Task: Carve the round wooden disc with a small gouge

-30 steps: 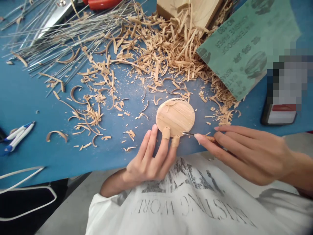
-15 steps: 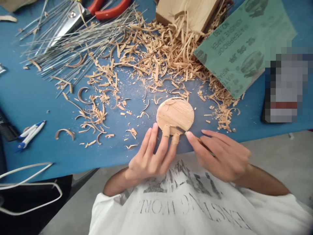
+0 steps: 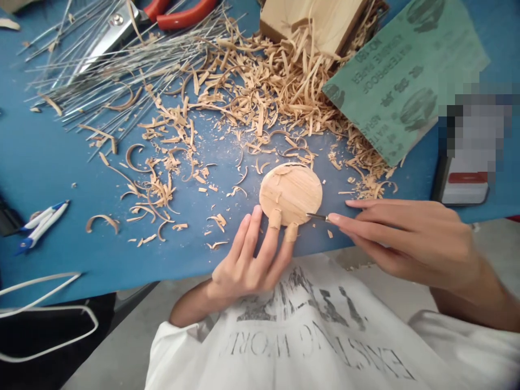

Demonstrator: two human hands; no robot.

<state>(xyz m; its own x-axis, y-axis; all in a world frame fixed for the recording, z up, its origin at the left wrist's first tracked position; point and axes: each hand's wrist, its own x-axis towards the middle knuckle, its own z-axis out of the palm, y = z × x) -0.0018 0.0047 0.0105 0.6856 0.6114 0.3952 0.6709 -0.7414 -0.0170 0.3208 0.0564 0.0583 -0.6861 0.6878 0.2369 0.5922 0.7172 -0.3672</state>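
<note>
A round, pale wooden disc (image 3: pixel 293 189) lies on the blue table, with shallow cuts and a raised curl on its top. My left hand (image 3: pixel 254 265) holds it at the lower left edge, and tan wraps cover two of its fingertips. In my right hand (image 3: pixel 418 238) is a slim carving knife (image 3: pixel 317 216), gripped with the fingers close together. Its narrow metal tip is at the disc's lower right edge; its handle is hidden by the hand.
Wood shavings (image 3: pixel 264 92) spread behind the disc, below a wooden block (image 3: pixel 309 21). Green sandpaper (image 3: pixel 406 81) and a phone (image 3: pixel 465 187) are to the right. On the left lie thin metal wires (image 3: pixel 142 70), red-handled snips (image 3: pixel 187 16), pens (image 3: pixel 43 225) and a white cable (image 3: pixel 49 309).
My right hand has moved right and turned flatter, drawing the knife from the disc's lower face out to its right edge. A small chip now lies beside the disc. My left hand stays put.
</note>
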